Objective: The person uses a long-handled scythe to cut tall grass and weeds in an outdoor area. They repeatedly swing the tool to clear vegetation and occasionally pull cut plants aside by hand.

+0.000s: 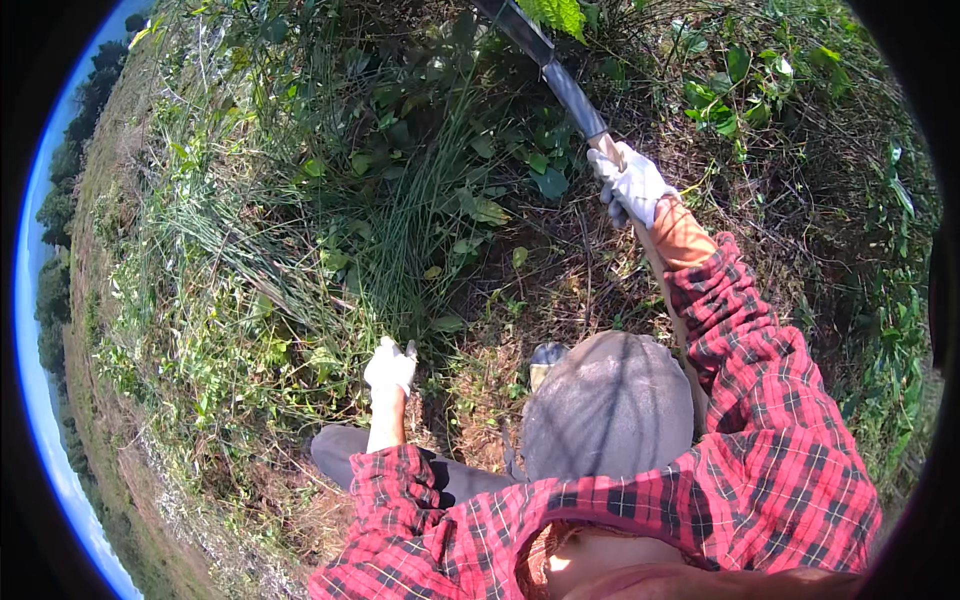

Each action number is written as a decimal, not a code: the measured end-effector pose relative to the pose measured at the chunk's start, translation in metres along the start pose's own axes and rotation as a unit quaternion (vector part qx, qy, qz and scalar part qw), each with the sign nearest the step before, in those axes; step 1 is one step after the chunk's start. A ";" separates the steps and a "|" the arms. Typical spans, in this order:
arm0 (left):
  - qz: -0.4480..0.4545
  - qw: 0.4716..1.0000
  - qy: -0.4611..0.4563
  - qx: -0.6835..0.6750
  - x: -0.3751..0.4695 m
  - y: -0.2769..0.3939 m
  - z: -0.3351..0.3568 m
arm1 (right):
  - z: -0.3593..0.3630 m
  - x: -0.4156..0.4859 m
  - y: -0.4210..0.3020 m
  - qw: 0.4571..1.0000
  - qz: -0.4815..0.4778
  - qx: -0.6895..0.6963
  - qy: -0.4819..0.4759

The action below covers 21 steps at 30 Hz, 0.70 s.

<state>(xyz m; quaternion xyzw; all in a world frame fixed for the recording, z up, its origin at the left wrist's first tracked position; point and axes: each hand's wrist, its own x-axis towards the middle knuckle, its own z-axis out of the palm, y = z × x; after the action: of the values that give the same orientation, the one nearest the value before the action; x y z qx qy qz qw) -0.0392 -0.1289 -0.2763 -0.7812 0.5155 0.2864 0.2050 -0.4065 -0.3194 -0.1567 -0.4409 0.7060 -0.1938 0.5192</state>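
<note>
My right hand (636,184), in a whitish work glove, is closed around the wooden handle (664,277) of a long tool. A dark metal socket (574,97) joins the handle to a blade that runs out of the top edge, so its end is hidden. My left hand (391,367), also gloved, is at the lower left beside the base of a clump of long green grass stems (409,262). Its fingers are curled, and whether they grip any stems cannot be told. My bent knee (611,405) in grey trousers is between both hands, with part of a shoe (547,356) beyond it.
Leafy vines (712,105) grow at the upper right, and a large bright leaf (556,15) hangs by the blade. Dry twigs and litter (577,247) cover the ground ahead. Flattened grass (247,262) lies to the left. Trees (56,217) stand far off at the left rim.
</note>
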 end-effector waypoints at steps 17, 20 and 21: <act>0.002 1.000 -0.010 -0.025 -0.017 -0.013 0.006 | -0.013 -0.110 0.093 0.976 0.168 0.053 -0.129; -0.014 1.000 -0.014 -0.020 -0.016 -0.025 0.007 | 0.007 -0.063 0.026 0.977 0.120 0.134 -0.111; -0.010 1.000 -0.014 -0.023 -0.013 -0.020 0.011 | 0.005 -0.041 0.008 0.986 0.074 0.106 -0.107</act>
<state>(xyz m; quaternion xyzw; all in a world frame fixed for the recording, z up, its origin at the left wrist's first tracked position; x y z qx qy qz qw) -0.0271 -0.1056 -0.2753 -0.7866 0.4980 0.3072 0.1971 -0.4028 -0.2807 -0.1418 -0.3478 0.6527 -0.1802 0.6484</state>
